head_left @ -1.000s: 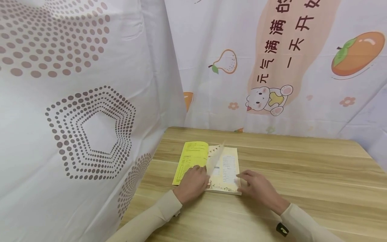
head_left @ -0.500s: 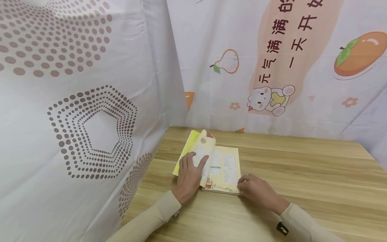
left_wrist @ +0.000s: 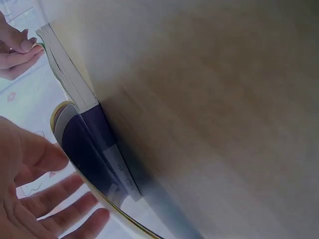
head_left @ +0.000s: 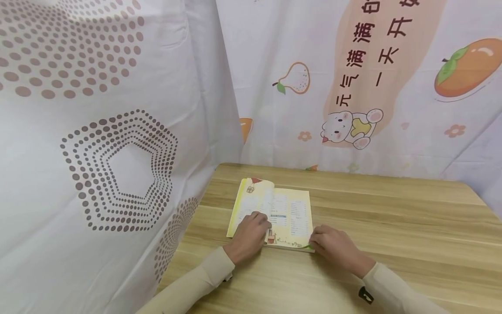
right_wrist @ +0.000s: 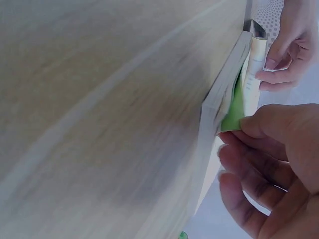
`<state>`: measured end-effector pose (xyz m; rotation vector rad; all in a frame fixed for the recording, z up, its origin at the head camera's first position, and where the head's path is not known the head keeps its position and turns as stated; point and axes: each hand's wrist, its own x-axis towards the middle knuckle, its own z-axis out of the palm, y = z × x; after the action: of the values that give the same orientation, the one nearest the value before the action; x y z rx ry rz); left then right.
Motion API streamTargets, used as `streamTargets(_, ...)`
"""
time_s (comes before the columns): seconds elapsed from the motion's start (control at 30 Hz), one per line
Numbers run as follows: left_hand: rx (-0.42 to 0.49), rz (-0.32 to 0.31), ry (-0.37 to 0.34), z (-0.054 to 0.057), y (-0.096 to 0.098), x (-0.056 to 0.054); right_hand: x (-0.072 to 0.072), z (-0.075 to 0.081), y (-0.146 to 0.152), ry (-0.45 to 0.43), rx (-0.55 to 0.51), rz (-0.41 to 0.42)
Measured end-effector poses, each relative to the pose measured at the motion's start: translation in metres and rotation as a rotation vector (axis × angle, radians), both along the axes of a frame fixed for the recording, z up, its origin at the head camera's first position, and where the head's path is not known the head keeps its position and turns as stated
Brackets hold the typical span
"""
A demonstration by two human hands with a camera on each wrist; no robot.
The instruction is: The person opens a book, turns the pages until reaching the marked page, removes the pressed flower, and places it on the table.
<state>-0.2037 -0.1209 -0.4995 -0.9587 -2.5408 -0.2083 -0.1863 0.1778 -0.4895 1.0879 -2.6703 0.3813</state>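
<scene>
An open book (head_left: 292, 209) lies on the wooden table, its cream pages printed with lists and small drawings. My left hand (head_left: 250, 229) rests on the left-hand page near the fold; in the left wrist view its fingers (left_wrist: 62, 201) are spread loosely against the curved leaves above the dark cover (left_wrist: 89, 144). At the book's lower right corner, my right hand (head_left: 333, 245) pinches a page between thumb and forefinger. The right wrist view shows that lifted page's green underside (right_wrist: 234, 109), bent up from the thick block of pages (right_wrist: 224, 74).
The wooden table (head_left: 392, 218) extends to the right of the book. White patterned cloth (head_left: 137, 174) hangs along the left side, and another printed cloth (head_left: 274, 109) hangs behind the table. A strip of yellow page (head_left: 236, 205) shows at the book's left edge.
A page has turned over to the left and now lies over the yellow page, the left hand on it. The right hand has closed on the lower right corner, lifting a page with green beneath.
</scene>
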Motion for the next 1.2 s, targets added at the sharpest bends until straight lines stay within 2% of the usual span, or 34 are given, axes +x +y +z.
streamTargets(0.2,-0.036,0.013,0.009,0.002,0.002,0.001,0.0,0.001,-0.001,0.028,-0.021,-0.006)
streamTargets(0.33,-0.059,0.003,0.012,0.006,0.004,0.002,0.001,0.002,-0.001,-0.003,-0.034,-0.038)
streamTargets(0.5,-0.115,0.031,-0.036,0.01,0.006,0.005,0.002,0.007,-0.002,-0.066,-0.091,-0.063)
streamTargets(0.63,-0.146,0.043,-0.037,0.01,0.007,0.006,0.002,0.012,-0.002,-0.096,-0.146,-0.066)
streamTargets(0.87,-0.184,0.053,-0.012,0.009,0.009,0.006,0.001,0.015,-0.004,0.024,-0.239,-0.035)
streamTargets(1.0,-0.177,0.067,-0.017,0.009,0.01,0.006,0.001,0.016,-0.005,0.058,-0.314,-0.041)
streamTargets(1.1,-0.151,0.074,-0.009,0.01,0.011,0.005,0.001,0.016,-0.005,0.052,-0.357,-0.082)
streamTargets(1.2,-0.131,0.096,0.046,0.011,0.012,0.005,0.001,0.016,-0.004,0.02,-0.354,-0.13)
